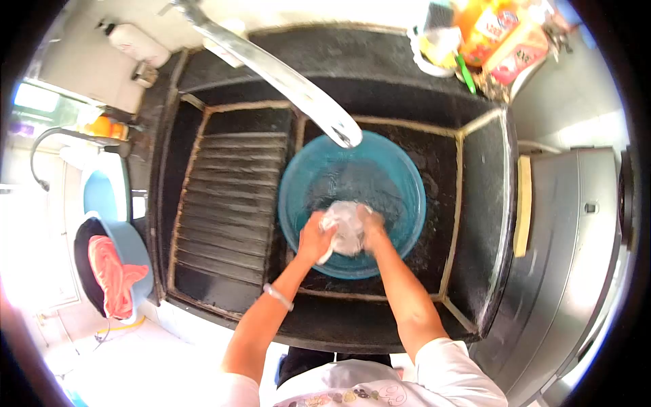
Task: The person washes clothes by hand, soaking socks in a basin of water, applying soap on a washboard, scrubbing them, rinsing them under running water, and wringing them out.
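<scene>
A round blue basin (418, 180) with water in it stands in the black sink (468, 203). Over its near side, both hands hold a bunched, wet, whitish cloth (348, 229). My left hand (317, 239) is closed on the cloth's left side, with a bit of fabric hanging below the fingers. On the opposite side, my right hand (371, 228) grips the cloth, its fingers slightly smeared by motion. Dark grey material (356, 183) shows in the water behind the cloth; whether it is fabric or shadow is unclear.
A metal faucet (291, 78) reaches over the basin's far rim. Left of the basin lies a ridged washboard slab (227, 203). Orange detergent packs (498, 41) crowd the back right corner. A blue-grey tub (139, 261) with a coral cloth (112, 275) stands at left; a grey appliance (556, 230) flanks the right.
</scene>
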Action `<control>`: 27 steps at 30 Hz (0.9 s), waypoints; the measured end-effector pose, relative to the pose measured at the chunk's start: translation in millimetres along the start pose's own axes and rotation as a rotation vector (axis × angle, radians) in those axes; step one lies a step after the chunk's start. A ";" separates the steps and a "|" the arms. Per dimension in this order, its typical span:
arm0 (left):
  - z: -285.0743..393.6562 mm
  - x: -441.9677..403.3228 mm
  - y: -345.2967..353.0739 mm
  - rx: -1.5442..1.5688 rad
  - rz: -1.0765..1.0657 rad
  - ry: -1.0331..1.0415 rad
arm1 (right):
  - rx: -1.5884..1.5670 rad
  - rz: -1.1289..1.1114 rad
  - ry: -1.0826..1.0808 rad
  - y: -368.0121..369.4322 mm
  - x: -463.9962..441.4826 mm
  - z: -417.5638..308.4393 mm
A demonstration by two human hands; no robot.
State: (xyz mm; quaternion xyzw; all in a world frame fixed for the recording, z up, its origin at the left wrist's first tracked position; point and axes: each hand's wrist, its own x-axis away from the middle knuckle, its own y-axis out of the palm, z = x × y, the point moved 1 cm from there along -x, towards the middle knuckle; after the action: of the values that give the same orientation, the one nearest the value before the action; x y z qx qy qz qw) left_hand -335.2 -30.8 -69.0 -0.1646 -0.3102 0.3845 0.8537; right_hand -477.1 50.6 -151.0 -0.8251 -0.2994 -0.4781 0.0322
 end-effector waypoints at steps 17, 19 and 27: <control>-58.1 85.8 -193.2 -0.462 0.453 -0.257 | 1.500 -0.294 -1.322 326.8 188.8 -187.2; -65.6 84.5 -188.8 -0.537 0.488 -0.170 | 1.357 -0.155 -1.656 344.2 194.5 -240.7; -74.6 79.4 -191.8 -0.579 0.478 -0.124 | 1.464 0.374 -2.324 391.6 130.3 -421.7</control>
State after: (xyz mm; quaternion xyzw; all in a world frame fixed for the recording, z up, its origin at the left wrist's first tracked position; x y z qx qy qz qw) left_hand -139.2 -98.5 6.4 -0.4434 -0.4099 0.4782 0.6377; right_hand -548.7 -352.7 273.7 -0.5685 -0.2202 0.7519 0.2508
